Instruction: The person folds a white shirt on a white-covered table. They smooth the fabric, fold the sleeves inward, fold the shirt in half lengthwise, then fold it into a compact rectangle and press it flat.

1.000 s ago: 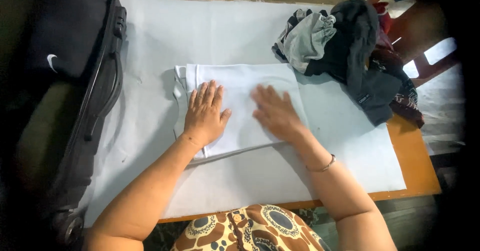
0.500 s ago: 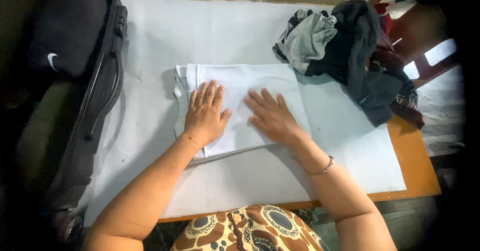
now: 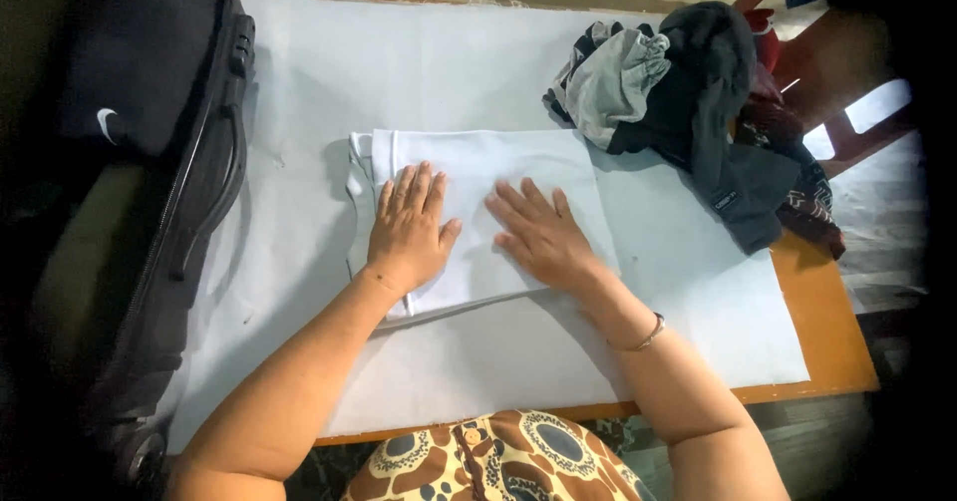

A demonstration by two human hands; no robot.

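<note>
Folded white cotton garment [image 3: 478,167] lies flat mid-worktop on pale grey cloth cover [image 3: 419,62]. Likely light, soft, limp; best taken by folded edges, layers together. Left hand [image 3: 409,227] flat, fingers spread, pressing garment's left half; right hand [image 3: 538,232] flat, released, palm down on right half. Heap of dark and grey clothes [image 3: 698,102] at far right. Black suitcase [image 3: 150,162] along left edge.
</note>
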